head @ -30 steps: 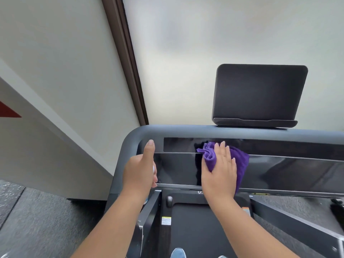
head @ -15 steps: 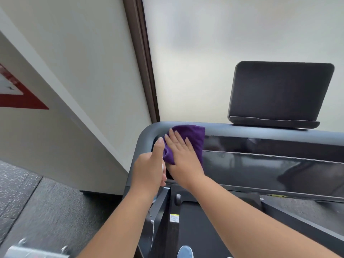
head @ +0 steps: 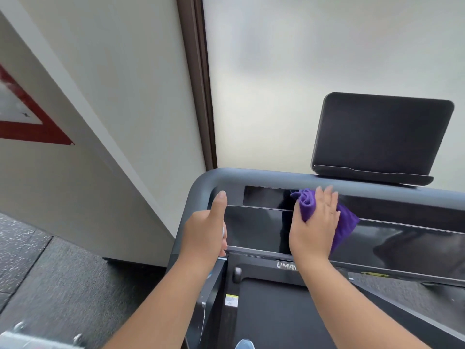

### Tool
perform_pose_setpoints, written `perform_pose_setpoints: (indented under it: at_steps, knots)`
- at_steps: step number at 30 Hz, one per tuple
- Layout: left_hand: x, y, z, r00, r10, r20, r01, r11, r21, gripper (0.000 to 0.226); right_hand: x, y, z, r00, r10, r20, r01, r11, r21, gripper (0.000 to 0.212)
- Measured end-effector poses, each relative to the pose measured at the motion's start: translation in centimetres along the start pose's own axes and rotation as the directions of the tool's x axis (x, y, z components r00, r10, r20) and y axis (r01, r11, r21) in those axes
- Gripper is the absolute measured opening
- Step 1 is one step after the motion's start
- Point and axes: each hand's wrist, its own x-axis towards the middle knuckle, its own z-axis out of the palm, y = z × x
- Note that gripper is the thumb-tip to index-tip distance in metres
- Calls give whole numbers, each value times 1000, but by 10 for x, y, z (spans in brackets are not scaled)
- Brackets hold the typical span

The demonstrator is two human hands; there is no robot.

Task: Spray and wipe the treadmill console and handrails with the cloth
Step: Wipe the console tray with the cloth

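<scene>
The treadmill console (head: 251, 222) is a glossy black panel inside a grey frame that curves down into the left handrail (head: 201, 187). My right hand (head: 314, 222) lies flat, fingers straight, pressing a purple cloth (head: 344, 222) against the panel left of its middle. My left hand (head: 203, 233) is at the console's left end with the thumb pointing up. Its fingers curl round a mostly hidden object, of which only a white bit (head: 223, 231) shows; it looks like the spray bottle.
A dark tablet holder (head: 380, 134) stands on the console's top edge at the right. The treadmill belt (head: 276, 311) lies below, with a shoe tip (head: 244, 345) at the bottom. A white wall and a brown frame (head: 198, 84) are close behind and to the left.
My right hand slid the cloth from the console's top left corner back to the right along the panel. My left hand stayed at the left end.
</scene>
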Motion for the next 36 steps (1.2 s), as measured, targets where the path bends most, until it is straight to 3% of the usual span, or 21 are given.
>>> perform_pose_setpoints:
  at_steps: [3,5,7,11,15,17,21,27,31,36]
  knots:
    - [-2,0,-4,1000,1,-4,-2,1000,-10,73,30,-30,11,998,65,-24,-64,996,64,62]
    - [-2,0,-6,1000,11,-6,-11,1000,-8,74,41,-51,23,999,-38,27,37,999,40,61]
    - [-3,-1,-8,1000,19,-13,-19,1000,-4,75,43,-74,38,958,-225,180,224,974,22,62]
    - [-2,-3,-10,999,23,-37,-25,999,-45,74,24,-105,62,715,-514,474,532,840,107,65]
    - [1,-8,-8,999,8,-52,-12,997,-73,79,-25,-68,55,501,-602,621,696,707,124,83]
    - [3,-9,-6,999,-6,-53,2,997,-73,79,-39,-45,42,467,-600,649,726,680,106,84]
    - [5,-4,0,994,-18,-108,12,999,-51,80,-35,-11,13,515,-575,636,682,724,103,76]
    - [13,11,5,983,-18,-181,14,1000,-26,75,-19,43,-22,765,-478,431,554,830,-63,71]
    - [19,24,6,974,52,-222,-31,995,98,73,-20,46,-21,778,-464,424,558,821,-125,71]
    - [15,34,7,963,83,-255,-54,991,122,66,-21,47,-21,783,-468,410,562,815,-142,72]
